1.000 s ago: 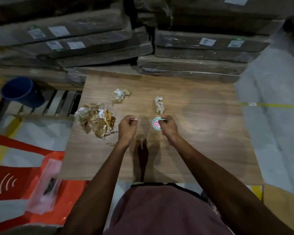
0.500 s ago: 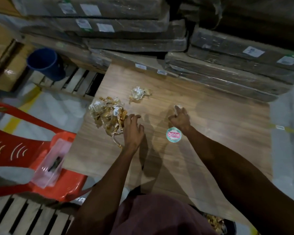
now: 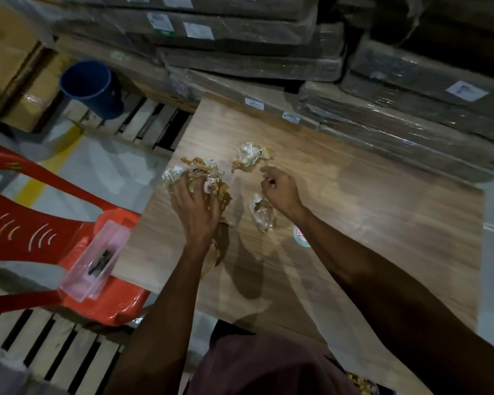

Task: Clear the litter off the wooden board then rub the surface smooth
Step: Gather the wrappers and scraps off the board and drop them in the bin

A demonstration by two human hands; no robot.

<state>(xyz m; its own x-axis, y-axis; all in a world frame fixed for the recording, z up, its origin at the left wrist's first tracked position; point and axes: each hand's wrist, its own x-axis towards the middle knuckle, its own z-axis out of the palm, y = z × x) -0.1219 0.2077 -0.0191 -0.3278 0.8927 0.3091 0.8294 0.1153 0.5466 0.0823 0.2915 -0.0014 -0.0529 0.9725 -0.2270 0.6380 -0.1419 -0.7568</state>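
The wooden board [image 3: 368,223] lies flat before me. My left hand [image 3: 196,208] presses down on a big pile of crumpled brown and clear litter [image 3: 196,172] near the board's left edge, its fingers curled into it. My right hand [image 3: 280,189] hovers mid-board with its fingers curled. A small crumpled wrapper [image 3: 261,213] sticks out from under its palm, seemingly held. Another crumpled wad [image 3: 250,155] lies just beyond its fingertips. A round sticker [image 3: 300,238] on the board is partly hidden by my right forearm.
A red plastic chair [image 3: 40,238] stands left of the board with a clear plastic box [image 3: 94,260] on its seat. A blue bucket [image 3: 89,86] sits on a slatted pallet [image 3: 146,124] at the back left. Wrapped flat packages [image 3: 382,109] are stacked behind the board.
My left hand moved onto the big litter pile and dug into it. My right hand brought the small wrapper left, toward the far wad. The camera swung left.
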